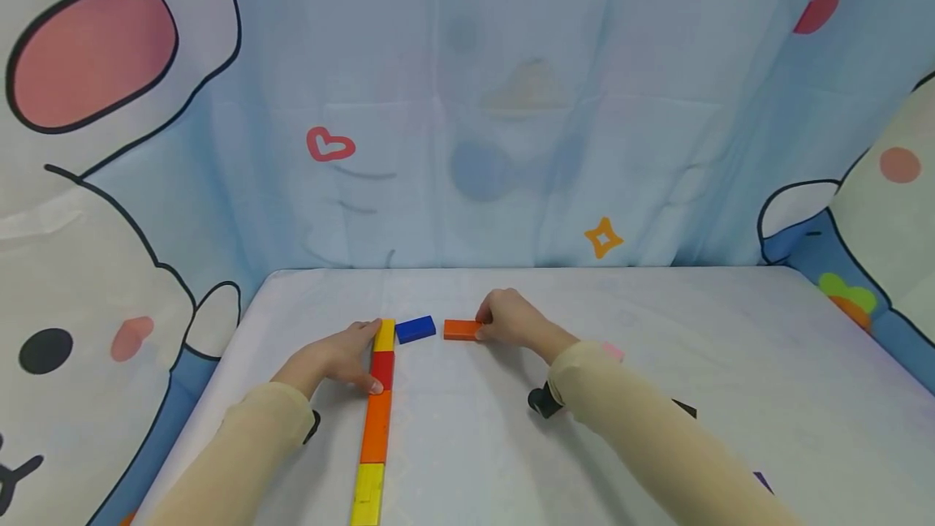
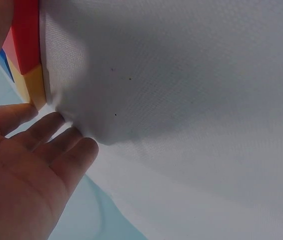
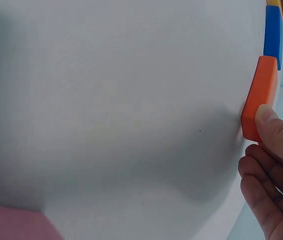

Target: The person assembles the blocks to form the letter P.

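Note:
My left hand lies along the left side of a row of blocks. Its thumb touches the red block, and a finger reaches the far yellow block. Nearer me the row continues with an orange block and another yellow block. A blue block sits slightly angled to the right of the row's far end. Between thumb and fingers, my right hand pinches the right end of a second orange block. A narrow gap separates that block from the blue one.
A pink piece lies on the white tabletop, partly hidden behind my right sleeve in the head view. Dark and purple pieces peek out beside the right forearm. A printed curtain hangs behind the table's far edge.

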### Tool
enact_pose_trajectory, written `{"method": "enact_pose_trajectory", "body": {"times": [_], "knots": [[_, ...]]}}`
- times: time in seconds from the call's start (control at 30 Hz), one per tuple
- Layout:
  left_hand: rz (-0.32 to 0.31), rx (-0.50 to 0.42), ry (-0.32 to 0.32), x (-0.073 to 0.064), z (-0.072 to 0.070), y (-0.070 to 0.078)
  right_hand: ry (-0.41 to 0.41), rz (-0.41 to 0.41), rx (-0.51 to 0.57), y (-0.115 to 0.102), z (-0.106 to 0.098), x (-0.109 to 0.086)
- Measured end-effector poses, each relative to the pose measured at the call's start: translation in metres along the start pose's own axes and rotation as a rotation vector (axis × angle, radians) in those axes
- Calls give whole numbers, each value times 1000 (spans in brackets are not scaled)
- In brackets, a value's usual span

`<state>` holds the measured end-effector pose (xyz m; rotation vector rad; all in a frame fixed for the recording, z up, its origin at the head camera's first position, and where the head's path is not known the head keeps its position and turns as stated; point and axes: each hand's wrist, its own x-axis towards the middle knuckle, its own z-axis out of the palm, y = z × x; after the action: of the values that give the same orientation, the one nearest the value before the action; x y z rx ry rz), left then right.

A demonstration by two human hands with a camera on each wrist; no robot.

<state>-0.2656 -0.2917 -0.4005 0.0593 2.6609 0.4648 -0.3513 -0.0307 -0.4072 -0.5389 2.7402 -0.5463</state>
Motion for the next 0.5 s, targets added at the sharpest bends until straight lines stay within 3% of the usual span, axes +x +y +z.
{"method": "enact_pose_trajectory", "body": {"times": [0.5], "knots": [[-3,1,0,0,0,0,20,17,6,-6,3,6]]}}
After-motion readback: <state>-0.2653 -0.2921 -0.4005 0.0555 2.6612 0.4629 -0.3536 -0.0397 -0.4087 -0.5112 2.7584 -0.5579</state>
